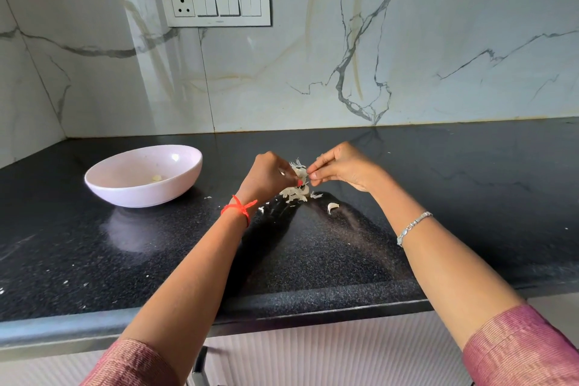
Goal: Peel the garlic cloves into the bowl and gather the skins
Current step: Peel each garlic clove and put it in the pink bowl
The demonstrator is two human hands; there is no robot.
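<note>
My left hand (269, 175) and my right hand (341, 168) meet above the black counter (438, 185), both pinching a garlic piece with papery skin (299, 170) between the fingertips. Below them lies a small heap of white skins (296, 194). One unpeeled clove (332, 207) rests on the counter just right of the heap. A pale pink bowl (103, 186) stands to the left, with a peeled clove (156, 178) inside it.
Tiny skin flakes (75, 283) are scattered along the counter's front left. A marble wall with a switch panel (216, 5) rises behind. The counter's front edge (313, 312) runs below my forearms, with white cabinet fronts underneath.
</note>
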